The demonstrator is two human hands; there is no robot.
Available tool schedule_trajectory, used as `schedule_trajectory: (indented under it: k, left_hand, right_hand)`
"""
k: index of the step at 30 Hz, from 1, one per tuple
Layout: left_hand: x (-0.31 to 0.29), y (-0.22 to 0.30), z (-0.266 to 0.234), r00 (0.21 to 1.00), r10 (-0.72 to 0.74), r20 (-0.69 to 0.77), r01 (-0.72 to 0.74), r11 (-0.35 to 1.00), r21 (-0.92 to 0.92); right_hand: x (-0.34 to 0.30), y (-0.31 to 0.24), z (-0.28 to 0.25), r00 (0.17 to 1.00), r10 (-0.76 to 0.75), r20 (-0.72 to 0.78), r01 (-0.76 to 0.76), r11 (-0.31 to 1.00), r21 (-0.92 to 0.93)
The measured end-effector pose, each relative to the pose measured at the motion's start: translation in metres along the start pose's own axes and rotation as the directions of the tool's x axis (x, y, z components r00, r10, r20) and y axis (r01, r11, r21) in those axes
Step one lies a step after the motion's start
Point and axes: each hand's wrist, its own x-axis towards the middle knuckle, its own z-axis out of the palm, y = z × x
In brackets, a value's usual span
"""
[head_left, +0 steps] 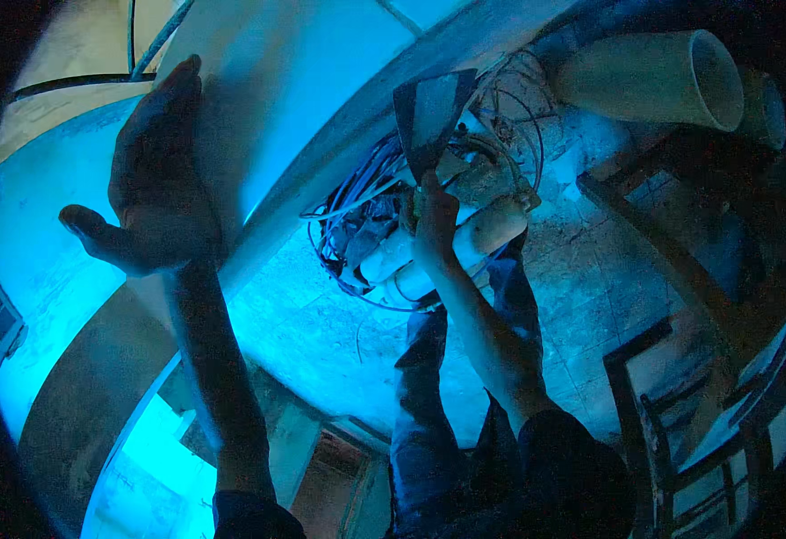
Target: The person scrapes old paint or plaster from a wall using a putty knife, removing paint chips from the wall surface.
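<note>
My left hand (161, 171) is raised at the left with its fingers stretched out and the thumb apart, holding nothing. It is beside the blue-lit wall (267, 81), and I cannot tell whether it touches the surface. In my right hand (436, 220), closed around the handle, is a putty knife (435, 117) with its wide blade pointing up and away from me. Most of the handle is hidden by my fingers. Behind and below this hand lies a pile with a coil of cables (357, 189) and pale cylindrical rolls (491, 226).
Two bucket-like containers (631, 79) lie on their sides at the far right. Dark wooden chairs or frames (671, 260) stand along the right. My legs (424, 395) are on the floor (572, 296) close to the pile. A doorway (330, 481) shows at the bottom.
</note>
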Motion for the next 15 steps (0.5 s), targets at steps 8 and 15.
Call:
schedule_trajectory:
  k: [8,15]
  left_hand:
    - [0.001,-0.001,0.006,0.999,-0.011,-0.036,0.013,0.999,0.041]
    - [0.001,0.005,-0.001,1.000,0.006,-0.007,-0.005,0.995,0.103]
  right_hand:
    - [-0.008,0.004,-0.003,0.999,0.034,0.002,-0.034,0.998,0.061]
    - [-0.007,-0.020,0.003,0.996,0.077,0.051,-0.084,0.985,0.154]
